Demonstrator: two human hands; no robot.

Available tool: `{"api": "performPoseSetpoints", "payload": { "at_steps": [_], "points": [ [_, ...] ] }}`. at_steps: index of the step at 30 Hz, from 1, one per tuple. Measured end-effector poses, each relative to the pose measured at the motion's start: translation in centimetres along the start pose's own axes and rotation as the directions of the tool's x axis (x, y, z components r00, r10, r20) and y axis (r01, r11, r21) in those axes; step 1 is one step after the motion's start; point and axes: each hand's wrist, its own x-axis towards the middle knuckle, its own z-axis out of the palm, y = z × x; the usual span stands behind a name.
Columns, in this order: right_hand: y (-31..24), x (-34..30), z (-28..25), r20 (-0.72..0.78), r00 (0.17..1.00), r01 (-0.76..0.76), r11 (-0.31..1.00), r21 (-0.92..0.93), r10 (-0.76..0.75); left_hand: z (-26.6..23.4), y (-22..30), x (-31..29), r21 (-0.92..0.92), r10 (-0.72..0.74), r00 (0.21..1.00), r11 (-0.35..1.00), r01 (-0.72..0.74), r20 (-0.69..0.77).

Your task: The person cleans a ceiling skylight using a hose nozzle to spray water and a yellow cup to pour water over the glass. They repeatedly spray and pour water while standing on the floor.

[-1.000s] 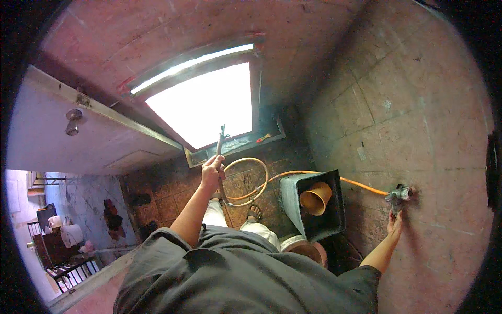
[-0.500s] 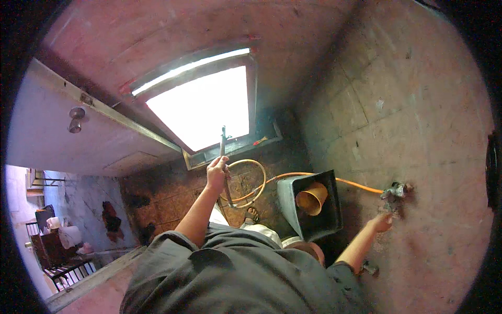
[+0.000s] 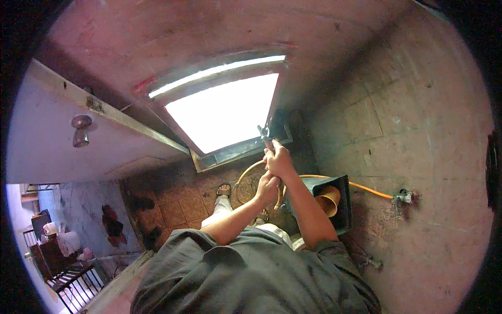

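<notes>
Both hands are closed around a slim spray wand (image 3: 265,137) in front of me, its tip pointing at the lower right corner of the bright window. My right hand (image 3: 281,159) grips it nearer the tip. Just below, my left hand (image 3: 268,187) holds the lower part, which the fingers mostly hide. An orange-yellow hose (image 3: 368,188) loops on the floor beside my hands and runs behind the black bin to a tap (image 3: 403,197) on the right wall. Inside the tilted-looking black bin (image 3: 345,184) lies a yellow mug (image 3: 329,200), partly covered by my right forearm.
A bright framed window (image 3: 225,115) is ahead. To the left stands a pale door with a round knob (image 3: 81,131). Dark-stained floor tiles (image 3: 183,201) lie around my sandalled feet. Another tap (image 3: 372,262) sits low on the right wall. Household things stand beyond the doorway at far left.
My right hand has left the wall by the tap and come across to grip the spray wand with my left hand. The wand has shifted right, and my view has turned slightly left.
</notes>
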Motion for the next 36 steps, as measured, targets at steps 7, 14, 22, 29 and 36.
{"api": "performPoseSetpoints", "payload": {
  "at_steps": [7,14,22,29,36],
  "points": [
    [0.6,2.2,3.0,-0.249,0.917,0.218,0.914,-0.342,-0.312,-10.3,6.5,8.0,0.777,-0.266,0.935,0.629,-0.017,0.236],
    [-1.3,2.6,3.6,-0.126,0.948,0.250,0.928,-0.276,-0.292,-23.4,8.6,17.2,0.960,0.645,0.735,0.007,-0.280,0.210],
    [-4.2,3.5,5.4,-0.101,0.936,0.295,0.909,-0.295,-0.337,-26.1,8.3,20.1,0.928,0.446,0.826,-0.027,-0.371,0.343],
    [-6.0,3.9,6.1,-0.074,0.974,0.186,0.943,-0.276,-0.213,-26.5,8.1,20.5,0.917,0.415,0.839,0.029,-0.398,0.351],
    [-3.8,5.5,7.4,-0.162,0.952,0.167,0.884,-0.437,-0.260,-26.6,8.4,20.7,0.904,0.424,0.829,0.054,-0.424,0.364]
  ]
}}
